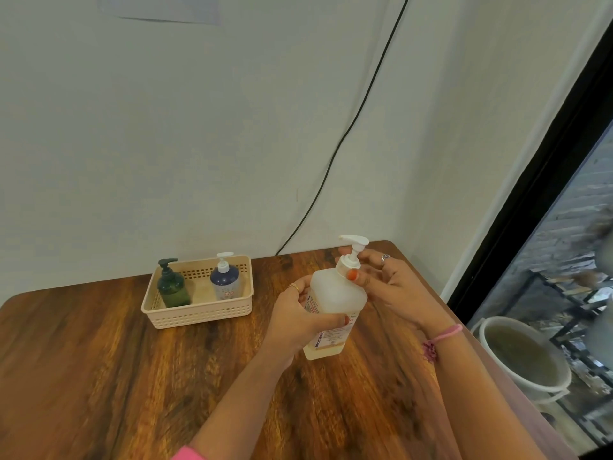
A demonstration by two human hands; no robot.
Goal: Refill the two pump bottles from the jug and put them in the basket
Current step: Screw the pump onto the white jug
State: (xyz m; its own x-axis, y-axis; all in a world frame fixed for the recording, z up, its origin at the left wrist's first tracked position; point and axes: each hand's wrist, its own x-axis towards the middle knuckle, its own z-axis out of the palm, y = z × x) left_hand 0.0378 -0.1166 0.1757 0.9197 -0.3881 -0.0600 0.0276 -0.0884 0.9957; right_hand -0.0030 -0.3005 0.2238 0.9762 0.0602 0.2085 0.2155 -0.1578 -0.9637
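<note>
A large translucent white jug (335,300) with a white pump top stands tilted on the wooden table (132,376), a little pale liquid at its bottom. My left hand (298,323) grips its labelled body. My right hand (381,287) pinches the pump's collar at the neck. In the beige slotted basket (199,313) at the back stand two pump bottles upright: a dark green bottle (172,288) on the left and a blue bottle (226,280) with a white pump on the right.
A black cable (348,134) runs down the wall behind the table. To the right, past the table's edge, a black-framed glass pane (530,194) shows a white bucket (524,356) on the floor.
</note>
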